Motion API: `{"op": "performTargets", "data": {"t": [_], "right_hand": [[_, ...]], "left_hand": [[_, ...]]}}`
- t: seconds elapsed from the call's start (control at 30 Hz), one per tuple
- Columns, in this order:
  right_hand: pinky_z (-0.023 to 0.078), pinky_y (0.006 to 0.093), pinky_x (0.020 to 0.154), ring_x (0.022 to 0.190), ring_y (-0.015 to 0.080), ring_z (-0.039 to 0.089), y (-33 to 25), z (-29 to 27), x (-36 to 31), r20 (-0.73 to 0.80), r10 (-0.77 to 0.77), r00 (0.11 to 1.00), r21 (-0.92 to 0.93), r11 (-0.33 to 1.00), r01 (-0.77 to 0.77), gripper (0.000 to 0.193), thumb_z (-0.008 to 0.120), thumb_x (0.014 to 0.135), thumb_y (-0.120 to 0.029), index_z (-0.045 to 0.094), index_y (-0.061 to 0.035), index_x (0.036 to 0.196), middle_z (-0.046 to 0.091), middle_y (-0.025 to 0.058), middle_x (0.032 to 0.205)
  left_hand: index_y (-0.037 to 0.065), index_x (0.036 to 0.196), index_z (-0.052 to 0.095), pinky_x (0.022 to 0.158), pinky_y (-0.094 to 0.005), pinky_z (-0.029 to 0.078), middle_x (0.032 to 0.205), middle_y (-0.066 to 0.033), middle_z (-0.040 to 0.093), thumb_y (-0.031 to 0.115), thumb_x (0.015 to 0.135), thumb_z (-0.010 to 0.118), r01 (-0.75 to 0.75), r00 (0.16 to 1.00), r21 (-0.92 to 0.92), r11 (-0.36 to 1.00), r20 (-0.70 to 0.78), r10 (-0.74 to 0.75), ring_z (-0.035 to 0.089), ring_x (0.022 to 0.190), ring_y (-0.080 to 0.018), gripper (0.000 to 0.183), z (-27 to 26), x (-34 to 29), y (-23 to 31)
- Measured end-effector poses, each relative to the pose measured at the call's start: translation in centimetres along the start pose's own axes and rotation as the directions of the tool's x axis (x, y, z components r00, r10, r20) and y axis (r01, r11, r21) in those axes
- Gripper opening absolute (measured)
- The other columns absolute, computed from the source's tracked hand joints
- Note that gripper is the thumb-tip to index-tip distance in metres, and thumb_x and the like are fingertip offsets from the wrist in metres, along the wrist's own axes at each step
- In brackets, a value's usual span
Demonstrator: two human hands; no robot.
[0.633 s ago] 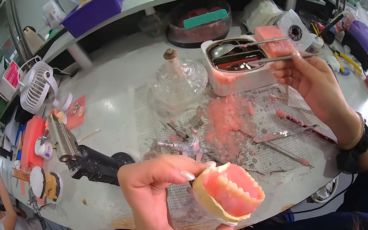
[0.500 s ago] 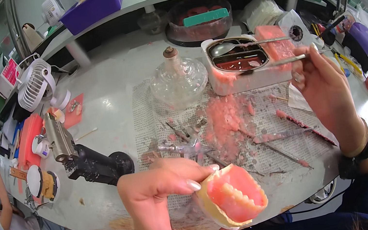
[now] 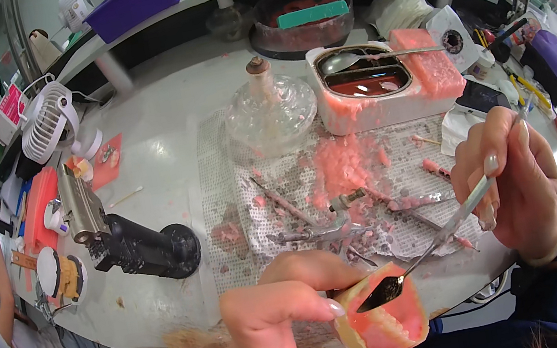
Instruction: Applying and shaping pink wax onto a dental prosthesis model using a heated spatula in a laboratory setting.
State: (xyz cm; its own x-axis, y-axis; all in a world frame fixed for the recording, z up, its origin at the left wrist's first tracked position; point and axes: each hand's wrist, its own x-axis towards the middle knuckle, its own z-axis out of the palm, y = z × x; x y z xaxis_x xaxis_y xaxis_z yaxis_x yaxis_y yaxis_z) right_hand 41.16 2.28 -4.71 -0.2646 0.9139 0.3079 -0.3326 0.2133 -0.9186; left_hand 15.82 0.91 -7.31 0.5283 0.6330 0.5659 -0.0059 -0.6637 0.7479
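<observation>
My left hand (image 3: 264, 325) is closed round a yellowish dental cast (image 3: 356, 339), thumb and fingers on its rim, its hollow turned up. Pink wax lines the cast, and a row of teeth shows in it. My right hand (image 3: 523, 187) pinches the metal handle of a wax spatula (image 3: 454, 221). Its dark, leaf-shaped blade lies over the wax inside the cast, appearing to touch it. Beyond my hands stands a white wax pot (image 3: 358, 119) with dark red melted wax in it. A metal spoon (image 3: 341, 62) rests across the pot's top.
Newspaper (image 3: 224, 206) under the work bears pink wax scraps and several metal tools. A glass spirit lamp (image 3: 271, 112) stands left of the pot. A black stand (image 3: 149, 245) with a metal head rises at left, near a white fan (image 3: 50, 125). Another person's arm (image 3: 1, 282) shows far left.
My right hand has brought the spatula from beside the wax pot down into the cast. The cast has shifted slightly right and lower in my left hand.
</observation>
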Motion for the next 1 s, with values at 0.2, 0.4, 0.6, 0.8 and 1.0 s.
{"op": "performTargets", "data": {"t": [0.2, 0.4, 0.6, 0.8, 1.0], "right_hand": [[0.046, 0.0246, 0.058, 0.062, 0.0147, 0.055, 0.1, -0.6, 0.0, 0.14, -0.08, 0.987, -0.112, 0.989, 0.096, 0.036, 0.038, 0.097, -0.033, 0.047, 0.0009, 0.09, 0.053, 0.013, 0.083], [0.034, 0.0225, 0.048, 0.051, 0.0086, 0.04, 0.4, 1.1, 0.3, 0.085, -0.149, 0.985, -0.195, 0.967, 0.163, 0.03, 0.041, 0.097, -0.034, 0.045, -0.0104, 0.078, 0.047, 0.004, 0.064], [0.035, 0.0226, 0.048, 0.052, 0.0087, 0.04, 0.2, 0.9, 0.2, 0.024, -0.145, 0.989, -0.208, 0.967, 0.147, 0.031, 0.042, 0.096, -0.036, 0.045, -0.0118, 0.077, 0.047, 0.0034, 0.065], [0.041, 0.0227, 0.054, 0.058, 0.0098, 0.049, 0.1, -0.3, 0.1, 0.158, -0.139, 0.978, -0.191, 0.967, 0.168, 0.035, 0.039, 0.095, -0.039, 0.047, -0.0071, 0.085, 0.053, 0.0107, 0.08], [0.042, 0.0222, 0.056, 0.06, 0.0102, 0.051, -0.3, 0.1, 0.0, 0.139, -0.134, 0.981, -0.192, 0.968, 0.159, 0.035, 0.041, 0.094, -0.04, 0.048, -0.0077, 0.084, 0.053, 0.0105, 0.079]], "left_hand": [[0.006, 0.109, 0.033, 0.077, -0.0308, 0.052, 0.105, -0.022, 0.054, -0.003, 0.061, 0.076, 0.026, 0.999, -0.01, 1.0, 0.019, -0.025, 0.061, 0.094, -0.025, 0.065, 0.0, -0.2, -0.1], [0.006, 0.109, 0.033, 0.075, -0.0293, 0.052, 0.103, -0.0217, 0.054, -0.003, 0.061, 0.076, 0.009, 1.0, -0.062, 0.998, -0.025, -0.011, 0.061, 0.091, -0.024, 0.065, 0.3, -0.3, -0.4], [0.008, 0.105, 0.03, 0.071, -0.0318, 0.049, 0.1, -0.0208, 0.055, 0.002, 0.057, 0.081, 0.0, 1.0, -0.03, 1.0, -0.032, -0.001, 0.06, 0.085, -0.0243, 0.071, 0.4, -0.2, -0.5], [0.008, 0.103, 0.032, 0.067, -0.032, 0.05, 0.099, -0.0208, 0.056, 0.003, 0.057, 0.082, -0.022, 0.999, -0.022, 1.0, -0.045, 0.021, 0.061, 0.082, -0.0255, 0.069, 0.2, 0.0, -0.3], [0.005, 0.101, 0.043, 0.074, -0.0294, 0.051, 0.1, -0.0191, 0.056, -0.001, 0.055, 0.081, -0.034, 0.998, -0.016, 0.999, -0.06, 0.033, 0.06, 0.089, -0.0218, 0.06, -0.2, 0.1, 0.1]]}}
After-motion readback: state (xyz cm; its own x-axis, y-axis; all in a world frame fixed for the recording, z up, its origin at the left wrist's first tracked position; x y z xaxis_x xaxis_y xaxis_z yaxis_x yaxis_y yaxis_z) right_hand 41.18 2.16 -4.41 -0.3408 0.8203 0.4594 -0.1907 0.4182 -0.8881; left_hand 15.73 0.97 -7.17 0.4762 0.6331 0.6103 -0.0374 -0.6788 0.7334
